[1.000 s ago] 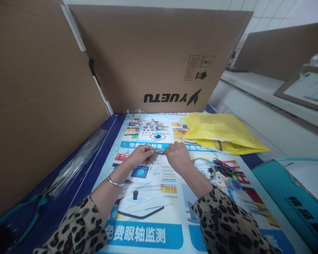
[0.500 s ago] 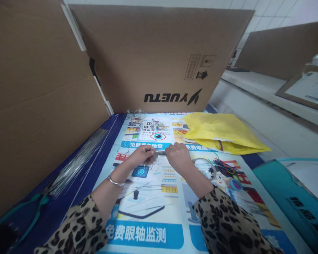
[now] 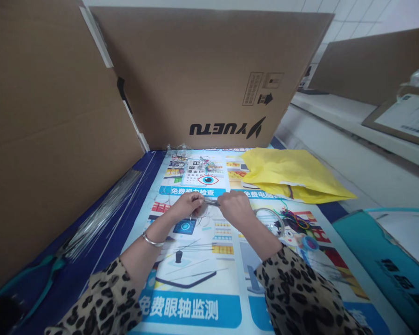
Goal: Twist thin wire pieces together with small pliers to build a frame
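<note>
My left hand [image 3: 186, 207] and my right hand [image 3: 234, 207] are both pinched closed, close together above a printed eye-care poster [image 3: 192, 279]. Between them runs a short thin metal piece [image 3: 211, 202], each hand holding one end. A fine wire loop [image 3: 195, 218] hangs under my left fingers. Both arms wear leopard-print sleeves, and a silver bangle [image 3: 152, 240] circles my left wrist.
Cardboard sheets [image 3: 202, 74] stand behind and to the left. A bundle of thin metal rods [image 3: 101, 214] and teal pliers [image 3: 38, 284] lie on the left. On the right are a yellow bag [image 3: 289, 174], a clear tape roll [image 3: 270, 218], coloured wires [image 3: 295, 218] and a teal bag [image 3: 380, 260].
Both hands have stayed almost in place, shifting only slightly as they work the small metal piece between them. Nothing else has moved.
</note>
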Demonstrator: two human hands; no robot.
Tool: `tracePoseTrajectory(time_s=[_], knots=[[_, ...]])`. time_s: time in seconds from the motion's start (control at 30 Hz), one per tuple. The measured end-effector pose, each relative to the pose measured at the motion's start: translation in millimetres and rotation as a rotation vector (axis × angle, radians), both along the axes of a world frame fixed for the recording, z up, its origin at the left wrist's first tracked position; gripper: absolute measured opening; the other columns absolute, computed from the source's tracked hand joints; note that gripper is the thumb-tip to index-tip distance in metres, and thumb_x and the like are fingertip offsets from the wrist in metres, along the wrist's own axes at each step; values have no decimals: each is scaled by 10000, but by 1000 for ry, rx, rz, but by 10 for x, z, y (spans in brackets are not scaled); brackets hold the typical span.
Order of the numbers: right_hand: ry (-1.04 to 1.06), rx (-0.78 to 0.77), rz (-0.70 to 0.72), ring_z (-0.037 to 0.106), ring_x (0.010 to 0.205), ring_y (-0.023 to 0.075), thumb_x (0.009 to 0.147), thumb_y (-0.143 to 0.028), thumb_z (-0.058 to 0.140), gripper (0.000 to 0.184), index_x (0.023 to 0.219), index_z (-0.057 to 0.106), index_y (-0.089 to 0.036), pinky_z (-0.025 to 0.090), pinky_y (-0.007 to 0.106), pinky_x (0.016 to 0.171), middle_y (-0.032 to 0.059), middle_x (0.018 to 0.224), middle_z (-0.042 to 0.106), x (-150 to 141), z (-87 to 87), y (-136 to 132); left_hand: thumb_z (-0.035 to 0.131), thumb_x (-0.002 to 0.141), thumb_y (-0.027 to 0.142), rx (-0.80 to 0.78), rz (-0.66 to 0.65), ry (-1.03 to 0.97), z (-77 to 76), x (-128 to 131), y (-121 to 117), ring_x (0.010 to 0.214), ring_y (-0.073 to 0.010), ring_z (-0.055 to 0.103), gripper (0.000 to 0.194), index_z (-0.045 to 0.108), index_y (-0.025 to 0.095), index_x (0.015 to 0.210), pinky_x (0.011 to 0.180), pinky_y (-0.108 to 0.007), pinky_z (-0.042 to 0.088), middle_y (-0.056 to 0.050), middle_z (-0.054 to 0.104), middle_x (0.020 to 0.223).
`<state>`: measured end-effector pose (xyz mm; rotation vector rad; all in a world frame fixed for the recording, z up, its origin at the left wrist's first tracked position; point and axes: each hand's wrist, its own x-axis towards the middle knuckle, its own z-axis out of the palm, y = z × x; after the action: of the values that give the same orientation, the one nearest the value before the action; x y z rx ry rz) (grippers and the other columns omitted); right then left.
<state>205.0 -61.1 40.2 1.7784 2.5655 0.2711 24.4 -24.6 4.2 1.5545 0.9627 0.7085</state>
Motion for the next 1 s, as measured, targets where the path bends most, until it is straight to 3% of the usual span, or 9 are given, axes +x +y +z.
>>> tracePoseTrajectory(time_s=[0.23, 0.4, 0.57, 1.0], knots=[[-8, 2, 3, 531, 736, 194, 743, -170, 476, 148, 759, 624, -170, 284, 294, 617, 85, 754, 625, 14, -1, 12, 513, 725, 347, -4, 1, 13, 56, 9, -17, 436, -74, 430, 216, 511, 138, 669, 455, -201, 350, 23, 496, 497], [-19, 46, 64, 502, 774, 204, 762, -163, 462, 156, 733, 615, -163, 262, 320, 640, 94, 748, 610, 35, 40, 12, 488, 746, 322, 31, -76, 13, 54, 2, -17, 441, -65, 401, 227, 481, 142, 607, 461, -198, 327, 28, 466, 489], [-23, 63, 112, 479, 776, 197, 781, -170, 446, 173, 741, 613, -154, 251, 317, 659, 103, 755, 605, 45, 47, 13, 497, 745, 331, -29, -110, 10, 72, -14, -28, 440, -58, 382, 230, 484, 139, 619, 445, -193, 304, 26, 453, 504], [3, 30, 71, 507, 735, 195, 745, -155, 459, 156, 732, 614, -153, 265, 300, 622, 93, 731, 613, 31, 3, 7, 503, 742, 313, -29, -101, -15, 14, -41, -14, 457, -62, 401, 183, 512, 136, 695, 459, -194, 327, 22, 475, 535]])
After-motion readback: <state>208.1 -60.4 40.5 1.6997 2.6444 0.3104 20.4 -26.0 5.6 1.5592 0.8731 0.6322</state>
